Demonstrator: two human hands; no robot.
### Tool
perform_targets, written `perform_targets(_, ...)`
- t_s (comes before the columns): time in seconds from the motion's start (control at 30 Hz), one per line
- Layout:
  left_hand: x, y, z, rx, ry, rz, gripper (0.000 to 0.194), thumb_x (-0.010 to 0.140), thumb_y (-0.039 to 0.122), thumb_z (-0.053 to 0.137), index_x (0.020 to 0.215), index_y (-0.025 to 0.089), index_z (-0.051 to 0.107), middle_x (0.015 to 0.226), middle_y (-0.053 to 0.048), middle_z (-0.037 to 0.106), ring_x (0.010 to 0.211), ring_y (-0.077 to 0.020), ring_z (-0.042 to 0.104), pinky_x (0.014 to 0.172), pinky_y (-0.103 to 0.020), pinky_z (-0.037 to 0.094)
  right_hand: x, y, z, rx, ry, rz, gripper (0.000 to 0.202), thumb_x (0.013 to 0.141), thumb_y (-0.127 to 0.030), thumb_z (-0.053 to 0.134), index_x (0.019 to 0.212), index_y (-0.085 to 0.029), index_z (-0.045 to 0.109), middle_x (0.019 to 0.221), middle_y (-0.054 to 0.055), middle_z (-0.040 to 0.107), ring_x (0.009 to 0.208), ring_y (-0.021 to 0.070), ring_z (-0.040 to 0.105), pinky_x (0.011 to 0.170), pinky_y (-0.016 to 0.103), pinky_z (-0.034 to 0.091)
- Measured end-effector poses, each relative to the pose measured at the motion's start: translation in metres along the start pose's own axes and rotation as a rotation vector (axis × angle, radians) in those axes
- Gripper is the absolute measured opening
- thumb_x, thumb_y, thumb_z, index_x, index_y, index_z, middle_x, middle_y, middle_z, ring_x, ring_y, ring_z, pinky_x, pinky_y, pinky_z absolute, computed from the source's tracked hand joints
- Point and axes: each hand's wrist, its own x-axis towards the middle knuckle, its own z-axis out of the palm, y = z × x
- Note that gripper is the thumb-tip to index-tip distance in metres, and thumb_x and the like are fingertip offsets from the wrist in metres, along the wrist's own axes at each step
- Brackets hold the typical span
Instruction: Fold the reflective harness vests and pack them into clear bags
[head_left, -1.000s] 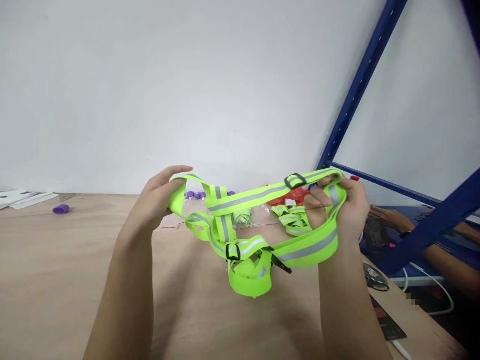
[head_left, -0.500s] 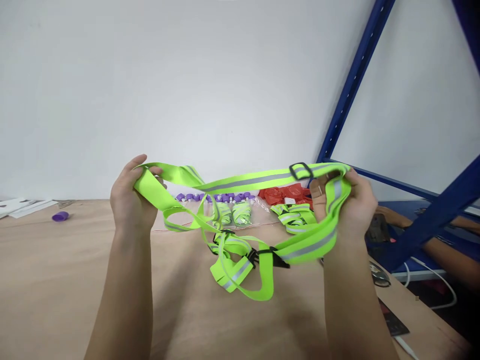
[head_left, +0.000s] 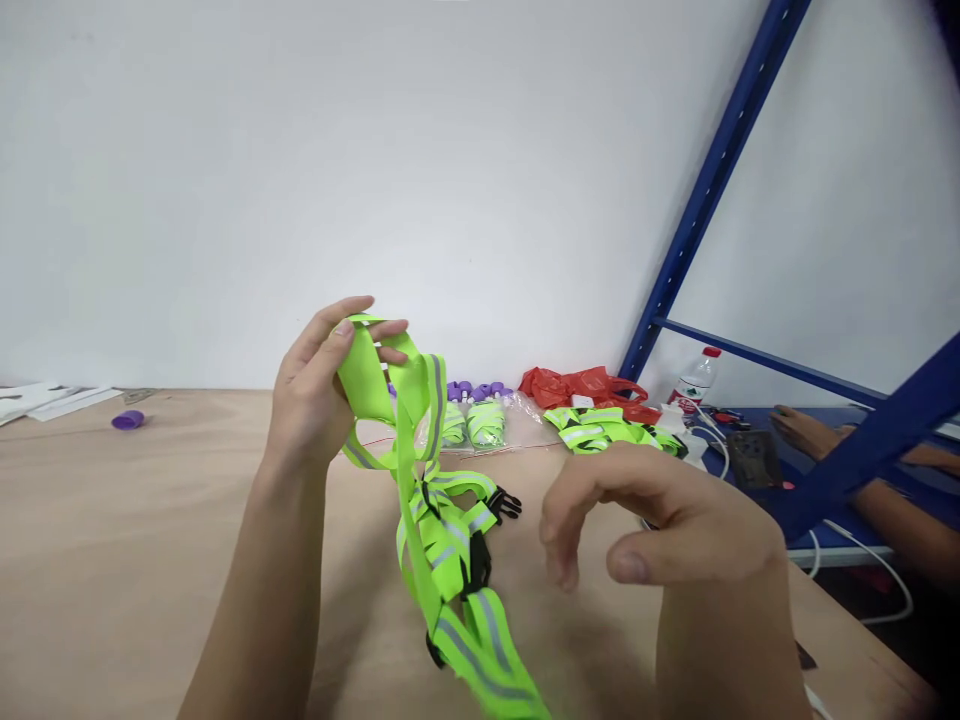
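Note:
A fluorescent yellow-green reflective harness (head_left: 450, 545) with silver stripes and black buckles hangs from my left hand (head_left: 319, 375). My left thumb and fingers grip its upper loop, and the straps trail down to the right over the table. An unfastened black buckle prong (head_left: 505, 502) sticks out on the right side of the bundle. My right hand (head_left: 660, 520) is apart from the harness, to its right, with fingers curved, thumb separate and nothing between them. Beyond it, more reflective straps (head_left: 592, 430) lie heaped on the table.
Clear bags with folded straps (head_left: 486, 425) and purple items (head_left: 480, 390) stand at the back beside a red plastic bag (head_left: 577, 385). A purple cap (head_left: 128, 419) lies at left. At right are a blue frame (head_left: 712, 180), a bottle (head_left: 696, 378) and another person's hand (head_left: 806, 432).
My right hand has let go of the harness, which now hangs down from my left hand alone. My left hand has moved to the right.

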Motion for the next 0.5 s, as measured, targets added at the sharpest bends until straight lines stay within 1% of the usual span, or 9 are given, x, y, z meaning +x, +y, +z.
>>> perform_targets(0.07, -0.003, 0.002, 0.007, -0.040, -0.066, -0.025, 0.025, 0.092, 0.034, 0.065, 0.113, 0.021, 0.066, 0.101, -0.009, 0.076, 0.075, -0.0172, 0.071, 0.067, -0.028, 0.060, 0.005, 0.002, -0.002, -0.032, 0.063, 0.088, 0.025, 0.095, -0.037, 0.064, 0.110, -0.017, 0.066, 0.091, 0.009, 0.075, 0.083, 0.0178, 0.073, 0.074, 0.030, 0.059)
perform_targets(0.13, -0.005, 0.003, 0.011, -0.081, -0.110, -0.036, 0.026, 0.092, 0.033, 0.064, 0.115, 0.020, 0.065, 0.103, -0.009, 0.075, 0.076, -0.0177, 0.071, 0.067, -0.029, 0.060, 0.011, 0.007, -0.004, -0.122, 0.158, 0.222, 0.024, 0.095, -0.038, 0.062, 0.111, -0.020, 0.065, 0.093, 0.007, 0.074, 0.085, 0.0178, 0.072, 0.074, 0.030, 0.058)
perform_targets(0.2, -0.006, 0.003, 0.014, -0.126, -0.131, -0.040, 0.026, 0.092, 0.032, 0.065, 0.115, 0.021, 0.064, 0.104, -0.008, 0.074, 0.076, -0.0180, 0.071, 0.063, -0.028, 0.059, 0.019, 0.013, -0.005, -0.279, 0.242, 0.362, 0.022, 0.095, -0.037, 0.061, 0.109, -0.022, 0.065, 0.096, 0.006, 0.074, 0.088, 0.0187, 0.071, 0.076, 0.030, 0.057)
perform_targets(0.27, -0.007, 0.002, 0.016, -0.162, -0.140, -0.038, 0.027, 0.091, 0.033, 0.066, 0.115, 0.023, 0.063, 0.103, -0.007, 0.073, 0.077, -0.0185, 0.071, 0.060, -0.027, 0.058, 0.028, 0.022, -0.004, -0.439, 0.299, 0.479, 0.019, 0.094, -0.035, 0.061, 0.107, -0.022, 0.066, 0.099, 0.006, 0.074, 0.092, 0.0205, 0.071, 0.078, 0.031, 0.056)
perform_targets(0.33, -0.007, 0.001, 0.017, -0.180, -0.145, -0.028, 0.030, 0.090, 0.035, 0.068, 0.117, 0.025, 0.062, 0.103, -0.006, 0.072, 0.081, -0.0200, 0.072, 0.062, -0.029, 0.059, 0.038, 0.034, -0.002, -0.544, 0.302, 0.552, 0.020, 0.090, -0.031, 0.063, 0.108, -0.022, 0.067, 0.104, 0.007, 0.074, 0.098, 0.0232, 0.070, 0.079, 0.032, 0.055)
perform_targets(0.4, -0.008, 0.001, 0.019, -0.189, -0.153, -0.020, 0.032, 0.089, 0.036, 0.068, 0.119, 0.027, 0.062, 0.105, -0.006, 0.071, 0.087, -0.0218, 0.071, 0.065, -0.031, 0.059, 0.048, 0.051, -0.001, -0.593, 0.266, 0.583, 0.028, 0.084, -0.029, 0.068, 0.111, -0.021, 0.066, 0.109, 0.009, 0.073, 0.101, 0.0263, 0.069, 0.078, 0.033, 0.054)
perform_targets(0.47, -0.009, 0.001, 0.023, -0.212, -0.148, -0.029, 0.029, 0.090, 0.035, 0.065, 0.118, 0.029, 0.063, 0.107, -0.005, 0.070, 0.090, -0.0218, 0.071, 0.066, -0.031, 0.059, 0.059, 0.073, 0.001, -0.578, 0.218, 0.552, 0.039, 0.075, -0.026, 0.074, 0.113, -0.021, 0.066, 0.110, 0.007, 0.073, 0.098, 0.0276, 0.069, 0.077, 0.033, 0.054)
perform_targets(0.5, -0.010, 0.001, 0.025, -0.231, -0.136, -0.041, 0.026, 0.091, 0.034, 0.064, 0.117, 0.030, 0.064, 0.107, -0.005, 0.070, 0.089, -0.0209, 0.070, 0.065, -0.030, 0.059, 0.063, 0.085, 0.002, -0.542, 0.198, 0.508, 0.042, 0.071, -0.024, 0.076, 0.111, -0.022, 0.067, 0.109, 0.005, 0.074, 0.096, 0.0272, 0.070, 0.076, 0.033, 0.054)
